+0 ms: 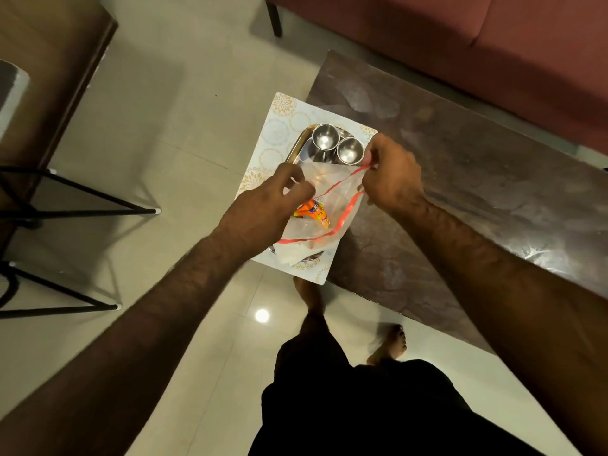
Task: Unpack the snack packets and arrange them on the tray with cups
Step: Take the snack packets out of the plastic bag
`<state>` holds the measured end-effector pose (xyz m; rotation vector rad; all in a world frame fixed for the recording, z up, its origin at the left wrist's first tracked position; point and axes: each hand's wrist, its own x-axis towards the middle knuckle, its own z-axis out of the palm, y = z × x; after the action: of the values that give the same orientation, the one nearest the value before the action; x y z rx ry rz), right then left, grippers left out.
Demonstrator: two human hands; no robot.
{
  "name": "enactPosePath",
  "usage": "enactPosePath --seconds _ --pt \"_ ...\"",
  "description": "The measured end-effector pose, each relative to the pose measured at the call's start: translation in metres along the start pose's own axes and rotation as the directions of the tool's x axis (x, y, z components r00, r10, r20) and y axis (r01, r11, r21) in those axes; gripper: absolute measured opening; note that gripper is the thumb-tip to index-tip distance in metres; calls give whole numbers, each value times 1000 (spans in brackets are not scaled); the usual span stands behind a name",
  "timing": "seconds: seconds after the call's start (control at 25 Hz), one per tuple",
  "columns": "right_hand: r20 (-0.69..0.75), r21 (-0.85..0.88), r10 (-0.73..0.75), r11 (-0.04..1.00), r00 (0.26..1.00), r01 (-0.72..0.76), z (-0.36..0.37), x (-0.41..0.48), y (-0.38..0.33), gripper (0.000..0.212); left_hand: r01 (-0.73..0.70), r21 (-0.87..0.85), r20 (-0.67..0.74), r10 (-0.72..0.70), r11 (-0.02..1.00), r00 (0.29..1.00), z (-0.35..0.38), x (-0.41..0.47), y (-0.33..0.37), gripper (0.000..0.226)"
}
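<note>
A clear plastic bag (pixel 332 205) with a red rim lies over the steel tray (pixel 301 144). My left hand (pixel 266 209) pinches the bag's left edge and my right hand (pixel 391 172) pinches the red rim on the right, holding the mouth apart. Inside the bag shows an orange snack packet (pixel 314 213). Two steel cups (pixel 324 136) (pixel 349 150) stand upright side by side at the tray's far end, just beyond the bag. Most of the tray is hidden under the bag and my hands.
The tray rests on a patterned white mat (pixel 279 126) that overhangs the left end of a dark brown table (pixel 460 179). A red sofa (pixel 460 34) runs behind the table. Black metal chair legs (pixel 82 199) stand at left on the tiled floor. My bare feet are below the table edge.
</note>
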<state>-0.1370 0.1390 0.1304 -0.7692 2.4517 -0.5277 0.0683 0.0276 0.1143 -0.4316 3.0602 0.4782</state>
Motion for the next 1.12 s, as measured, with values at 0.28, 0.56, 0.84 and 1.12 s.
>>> enactPosePath --seconds 0.28,0.56,0.84,1.12 --pt "69 -11 11 1000 998 -10 -12 4 3 39 290 122 183 -309 949 933 8 5 4 50" --pt "74 -156 -533 829 843 538 -8 -17 -25 30 414 -89 220 -388 906 895 10 28 15 65" --pt "620 -511 10 764 785 394 10 -33 -23 60 405 -74 276 -371 911 887 -8 32 22 88" --pt "615 -487 136 840 777 238 40 -10 -29 84 391 -96 300 -347 915 888 -2 27 36 104"
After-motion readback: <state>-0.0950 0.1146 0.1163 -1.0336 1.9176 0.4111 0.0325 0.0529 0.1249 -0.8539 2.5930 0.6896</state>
